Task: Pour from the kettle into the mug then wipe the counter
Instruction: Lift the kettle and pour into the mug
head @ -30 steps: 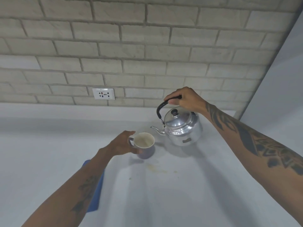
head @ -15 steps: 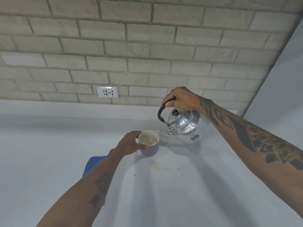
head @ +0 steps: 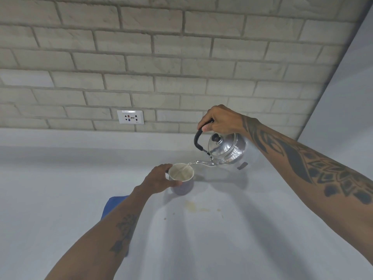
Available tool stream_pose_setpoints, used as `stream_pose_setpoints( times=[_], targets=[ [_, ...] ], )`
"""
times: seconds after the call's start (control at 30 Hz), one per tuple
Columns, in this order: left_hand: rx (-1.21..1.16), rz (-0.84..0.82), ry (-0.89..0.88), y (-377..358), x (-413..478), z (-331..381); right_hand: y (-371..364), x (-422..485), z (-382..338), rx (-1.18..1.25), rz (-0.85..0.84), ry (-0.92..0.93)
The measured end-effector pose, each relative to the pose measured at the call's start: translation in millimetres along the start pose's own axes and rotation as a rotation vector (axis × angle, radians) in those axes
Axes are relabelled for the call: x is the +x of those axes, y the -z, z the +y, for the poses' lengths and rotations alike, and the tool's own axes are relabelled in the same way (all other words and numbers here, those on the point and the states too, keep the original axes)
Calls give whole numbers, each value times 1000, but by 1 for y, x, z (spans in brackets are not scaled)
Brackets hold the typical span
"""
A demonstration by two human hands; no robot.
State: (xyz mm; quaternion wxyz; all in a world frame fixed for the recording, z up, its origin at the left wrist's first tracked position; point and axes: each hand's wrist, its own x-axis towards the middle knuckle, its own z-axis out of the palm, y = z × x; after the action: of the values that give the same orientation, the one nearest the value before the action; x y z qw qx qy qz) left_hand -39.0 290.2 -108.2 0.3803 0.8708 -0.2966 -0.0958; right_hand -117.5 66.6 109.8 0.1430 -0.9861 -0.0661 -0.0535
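A shiny metal kettle (head: 229,151) with a black handle hangs tilted to the left above the white counter (head: 60,188). My right hand (head: 220,123) grips its handle from above. A thin stream of water runs from the spout into a purple mug (head: 182,185) with a cream inside, which stands on the counter. My left hand (head: 159,180) holds the mug by its left side. A blue cloth (head: 113,205) lies on the counter, mostly hidden under my left forearm. Yellowish stains (head: 191,207) mark the counter in front of the mug.
A pale brick wall (head: 161,67) rises behind the counter, with a white power socket (head: 130,117) left of the kettle. A plain light wall (head: 347,98) closes the right side.
The kettle was lifted off the counter, moved left and tipped further, and water now streams into the mug. My left hand has stayed on the mug.
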Motion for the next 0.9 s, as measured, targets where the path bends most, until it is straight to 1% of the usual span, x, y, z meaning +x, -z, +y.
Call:
stream_pose_setpoints(
  times=[0.9],
  targets=[
    [-7,-4,5,1,-1,6,10,4,-12,-57,-29,-12]
  ],
)
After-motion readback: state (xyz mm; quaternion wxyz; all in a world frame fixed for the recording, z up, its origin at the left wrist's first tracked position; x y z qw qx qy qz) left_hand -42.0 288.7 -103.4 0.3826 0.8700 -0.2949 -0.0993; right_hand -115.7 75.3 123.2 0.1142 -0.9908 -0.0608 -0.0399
